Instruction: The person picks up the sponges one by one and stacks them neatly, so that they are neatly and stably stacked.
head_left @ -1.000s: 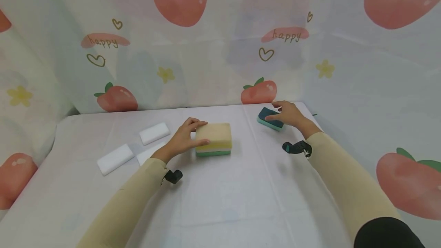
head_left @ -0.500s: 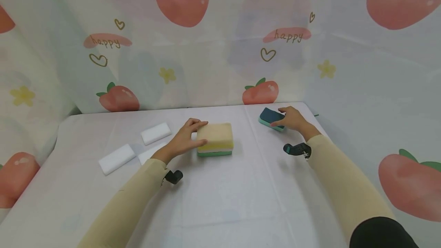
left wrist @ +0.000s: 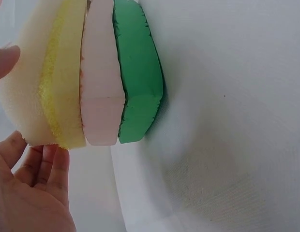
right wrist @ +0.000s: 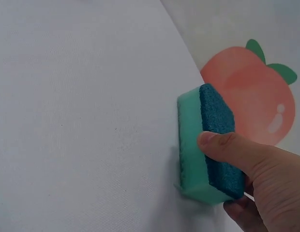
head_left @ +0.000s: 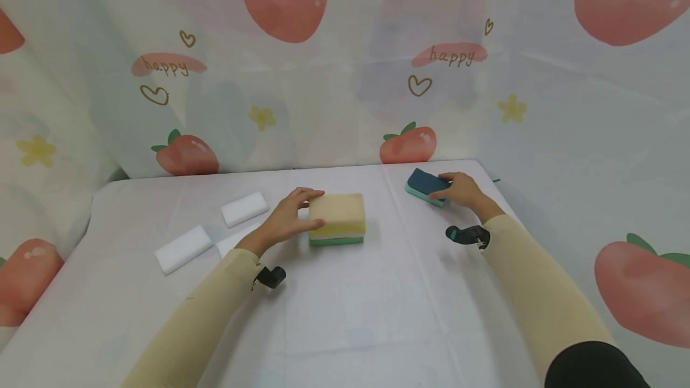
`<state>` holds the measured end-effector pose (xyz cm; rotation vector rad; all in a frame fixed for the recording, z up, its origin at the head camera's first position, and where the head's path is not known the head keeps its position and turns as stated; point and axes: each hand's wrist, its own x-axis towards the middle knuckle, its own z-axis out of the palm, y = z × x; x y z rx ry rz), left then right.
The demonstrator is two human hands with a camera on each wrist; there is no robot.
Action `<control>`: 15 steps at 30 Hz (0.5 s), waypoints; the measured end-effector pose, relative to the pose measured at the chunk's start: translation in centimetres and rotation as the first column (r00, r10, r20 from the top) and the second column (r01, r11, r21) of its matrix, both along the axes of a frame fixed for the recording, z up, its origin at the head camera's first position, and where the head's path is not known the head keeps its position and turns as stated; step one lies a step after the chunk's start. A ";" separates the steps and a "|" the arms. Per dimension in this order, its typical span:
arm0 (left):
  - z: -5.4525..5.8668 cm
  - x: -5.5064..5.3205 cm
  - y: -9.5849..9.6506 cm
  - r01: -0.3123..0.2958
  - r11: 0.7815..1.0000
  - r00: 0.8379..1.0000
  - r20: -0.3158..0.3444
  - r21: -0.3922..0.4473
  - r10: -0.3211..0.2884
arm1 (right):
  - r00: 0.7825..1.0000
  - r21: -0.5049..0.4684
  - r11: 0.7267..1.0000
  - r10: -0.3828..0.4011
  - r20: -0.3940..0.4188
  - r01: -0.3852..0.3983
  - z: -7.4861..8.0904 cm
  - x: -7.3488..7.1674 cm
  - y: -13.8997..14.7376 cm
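Note:
Layered sponges stand stacked in the middle of the table. A cream-and-yellow sponge (head_left: pixel 338 211) is on top, with a pale pink layer (left wrist: pixel 101 87) and a green layer (left wrist: pixel 138 72) beneath it. My left hand (head_left: pixel 283 220) holds the top sponge at its left end, thumb on the near side and fingers on the far side. At the back right, a sponge with a dark blue scouring face and mint-green foam (head_left: pixel 426 181) lies blue side up. My right hand (head_left: pixel 463 192) pinches its right end. In the right wrist view the thumb (right wrist: pixel 217 145) presses the blue edge; most other fingers are hidden behind.
Several white blocks lie left of the stack: one front left (head_left: pixel 183 249), one farther back (head_left: pixel 244 209), and one (head_left: pixel 234 238) partly hidden by my left wrist. A fruit-print curtain (head_left: pixel 323 88) hangs directly behind the white-covered table (head_left: pixel 356 316).
My right hand has slid right and slightly nearer, its thumb and fingers coming to the right end of the blue-and-mint sponge. My left hand stays at the stack.

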<state>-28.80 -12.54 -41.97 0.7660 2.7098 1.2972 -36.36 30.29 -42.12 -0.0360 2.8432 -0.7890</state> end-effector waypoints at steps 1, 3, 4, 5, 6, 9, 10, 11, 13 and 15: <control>0.0 0.0 0.0 -0.001 1.000 1.000 0.001 0.001 0.001 | 1.000 -0.002 1.000 -0.001 -0.001 0.001 0.0 0.0 0.0; -0.1 0.0 0.0 -0.003 1.000 1.000 0.003 0.002 0.003 | 1.000 -0.004 1.000 -0.004 -0.004 0.004 0.0 0.1 0.0; -0.1 0.0 0.0 -0.004 1.000 1.000 0.004 0.002 0.004 | 1.000 -0.006 1.000 -0.006 -0.006 0.006 0.0 0.2 0.0; -0.1 0.0 0.0 -0.005 1.000 1.000 0.004 0.003 0.005 | 1.000 -0.006 1.000 -0.006 -0.009 0.006 0.0 0.3 0.0; -0.2 0.0 0.0 -0.004 1.000 1.000 0.002 0.007 0.004 | 1.000 -0.006 1.000 -0.005 -0.013 0.005 0.0 0.3 0.0; -0.3 0.0 0.0 -0.010 1.000 1.000 0.001 0.011 0.010 | 1.000 -0.008 1.000 -0.005 -0.023 0.005 -0.1 0.4 0.0; -0.3 0.0 0.0 -0.010 1.000 1.000 0.001 0.015 0.010 | 1.000 -0.009 1.000 -0.006 -0.025 0.006 -0.1 0.3 0.0; -0.3 0.0 0.0 -0.011 1.000 1.000 0.000 0.016 0.011 | 1.000 -0.006 1.000 -0.005 -0.026 0.005 -0.2 0.3 0.0; -0.2 0.0 0.0 -0.015 1.000 1.000 0.005 0.019 0.015 | 1.000 -0.004 1.000 -0.008 -0.024 0.008 -0.2 0.2 0.0; -0.2 0.0 0.0 -0.014 1.000 1.000 0.007 0.022 0.014 | 1.000 -0.001 1.000 -0.010 -0.023 0.010 -0.3 0.1 0.0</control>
